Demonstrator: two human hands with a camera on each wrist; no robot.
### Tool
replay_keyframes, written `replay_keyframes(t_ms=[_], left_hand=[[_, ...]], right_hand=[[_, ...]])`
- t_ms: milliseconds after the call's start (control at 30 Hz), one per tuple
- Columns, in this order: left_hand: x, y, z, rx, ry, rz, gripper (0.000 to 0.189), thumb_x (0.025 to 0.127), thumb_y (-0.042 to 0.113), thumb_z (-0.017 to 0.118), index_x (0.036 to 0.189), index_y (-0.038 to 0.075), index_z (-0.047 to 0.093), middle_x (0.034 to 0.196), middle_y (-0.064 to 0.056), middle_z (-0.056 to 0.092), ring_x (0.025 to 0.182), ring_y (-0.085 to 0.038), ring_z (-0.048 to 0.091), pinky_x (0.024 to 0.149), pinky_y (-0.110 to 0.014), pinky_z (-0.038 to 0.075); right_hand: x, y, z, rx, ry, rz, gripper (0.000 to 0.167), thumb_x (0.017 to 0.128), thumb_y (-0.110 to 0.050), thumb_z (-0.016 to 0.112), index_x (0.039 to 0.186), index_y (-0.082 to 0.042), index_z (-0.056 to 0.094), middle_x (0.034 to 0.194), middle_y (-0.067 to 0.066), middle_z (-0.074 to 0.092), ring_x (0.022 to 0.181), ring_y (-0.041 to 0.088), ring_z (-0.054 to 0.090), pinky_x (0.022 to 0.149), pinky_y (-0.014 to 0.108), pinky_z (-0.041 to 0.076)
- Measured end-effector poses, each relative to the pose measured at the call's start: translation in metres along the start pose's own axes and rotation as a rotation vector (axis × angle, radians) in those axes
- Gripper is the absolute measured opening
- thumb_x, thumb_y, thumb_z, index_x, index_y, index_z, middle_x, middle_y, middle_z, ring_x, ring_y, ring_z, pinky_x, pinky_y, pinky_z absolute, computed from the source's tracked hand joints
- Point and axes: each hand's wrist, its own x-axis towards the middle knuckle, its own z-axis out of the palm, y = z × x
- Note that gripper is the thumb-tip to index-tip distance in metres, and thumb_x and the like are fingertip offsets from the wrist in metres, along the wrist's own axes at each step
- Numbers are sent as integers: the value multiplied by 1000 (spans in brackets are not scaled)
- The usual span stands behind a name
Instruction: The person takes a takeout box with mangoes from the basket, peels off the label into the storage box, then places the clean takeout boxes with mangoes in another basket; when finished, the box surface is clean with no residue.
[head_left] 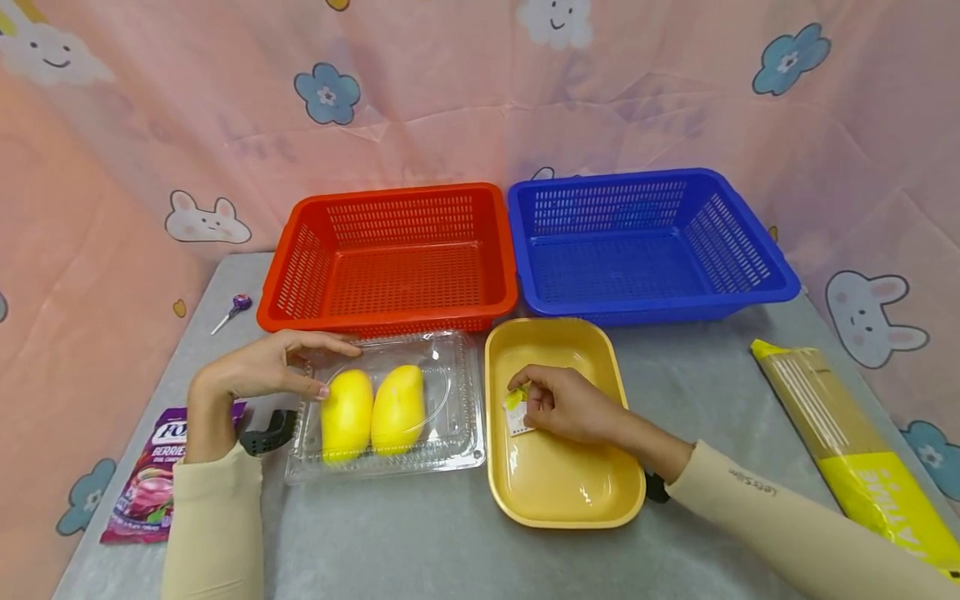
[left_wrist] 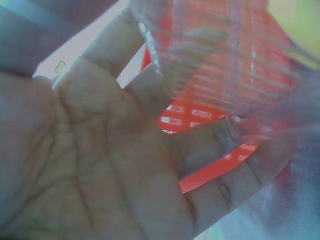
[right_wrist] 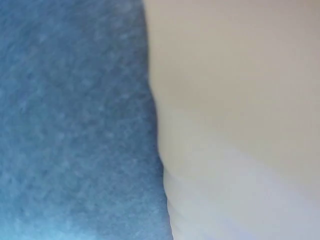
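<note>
My left hand (head_left: 273, 367) arches over the left end of a clear plastic clamshell box (head_left: 450, 417), its thumb and fingers spread and touching the plastic. Two yellow mangoes (head_left: 397, 410) lie side by side in that box. In the left wrist view the palm of the left hand (left_wrist: 125, 145) shows, with fairly straight fingers partly behind clear plastic. Over a yellow tray (head_left: 570, 500), my right hand (head_left: 573, 404) pinches a small white and yellow packet (head_left: 517, 415). Part of that packet is hidden by the fingers.
Behind stand a red basket (head_left: 390, 325) and a blue basket (head_left: 660, 308). At left lie a purple lollipop (head_left: 240, 302) and a purple candy bag (head_left: 142, 492). A long yellow and brown package (head_left: 847, 450) lies at right on the grey table (head_left: 375, 542).
</note>
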Motion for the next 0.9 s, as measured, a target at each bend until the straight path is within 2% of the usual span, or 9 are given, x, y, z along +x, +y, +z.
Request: replay_keyframes(t_ms=[167,233,300,433,600,667,767,833,900], left_hand=[[0,0,0,0,2,-2,53,89,13,77,140,13,61,148,-11,56,136,-38,54,101,-20,52],[0,0,0,-4,3,-4,53,89,12,77,140,13,61,148,-11,56,136,-39,54,101,-20,52],[0,0,0,-9,2,-2,53,89,12,77,140,13,61,148,-11,56,136,-38,54,100,-21,53],[-1,-1,0,-7,3,4,53,89,12,77,140,14,62,148,-11,56,136,-37,54,100,-21,52],[-1,0,0,1,6,8,53,89,12,77,140,13,62,148,-11,56,136,-35,54,101,-20,51],[-1,0,0,3,8,6,53,89,13,77,139,14,62,149,-10,56,136,-33,54,101,-19,50],[-2,1,0,10,10,8,52,89,13,77,139,14,62,149,-10,56,136,-30,55,103,-19,50],[-2,1,1,18,12,8,52,89,13,77,139,14,62,149,-10,56,136,-24,56,104,-19,48],[-2,1,1,22,12,10,52,89,14,77,139,15,62,149,-9,56,134,-16,57,104,-18,48]], right_hand=[[0,-2,3,-46,7,-27,57,80,8,73,135,0,59,85,6,64,64,5,49,59,18,44],[0,-3,3,-60,7,-33,62,80,8,74,138,-3,57,93,9,66,65,6,49,60,18,46],[0,-5,3,-66,8,-26,58,80,8,75,134,-5,59,99,10,67,64,7,49,60,19,46],[0,-7,2,-79,2,-13,43,80,6,76,118,-8,64,91,8,65,62,6,48,60,20,44],[0,-6,2,-106,-2,-21,38,80,5,76,115,-7,67,82,7,61,63,5,47,62,20,43],[-1,-5,3,-127,-4,-39,37,81,4,76,115,-6,69,88,7,65,65,4,48,63,20,43],[-2,-4,3,-167,-23,-79,35,83,3,76,116,-4,71,107,9,70,66,3,47,63,19,44],[-2,-4,2,-173,-33,-102,35,83,3,75,118,-2,71,116,9,70,66,2,48,62,18,44],[-2,-4,2,-159,-35,-111,37,84,2,75,121,-3,71,117,9,70,66,2,48,62,18,44]])
